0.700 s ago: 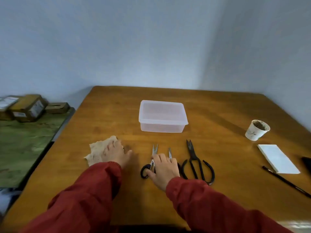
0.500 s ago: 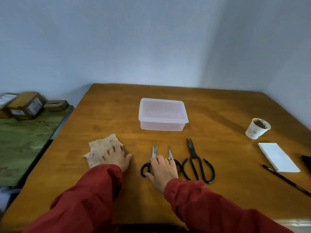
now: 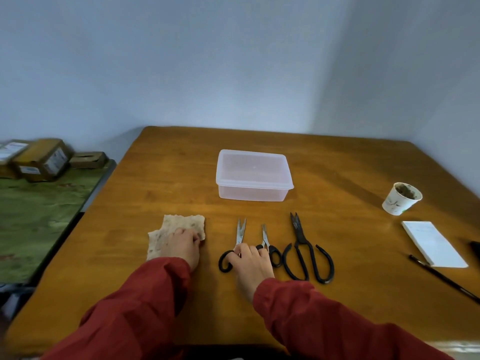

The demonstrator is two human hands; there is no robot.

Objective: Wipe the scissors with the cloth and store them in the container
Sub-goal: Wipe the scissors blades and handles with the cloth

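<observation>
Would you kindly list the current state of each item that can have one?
Container: lid on.
Cloth: flat, under left hand.
Left scissors: blades slightly apart, right hand on handles.
Middle scissors: closed.
Black scissors: closed, untouched.
Paper cup: upright.

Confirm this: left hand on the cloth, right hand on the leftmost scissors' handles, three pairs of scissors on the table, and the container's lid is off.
One thing is wrong: the head view shows the container with its lid on. The left hand, cloth, right hand and three scissors are as stated.
</observation>
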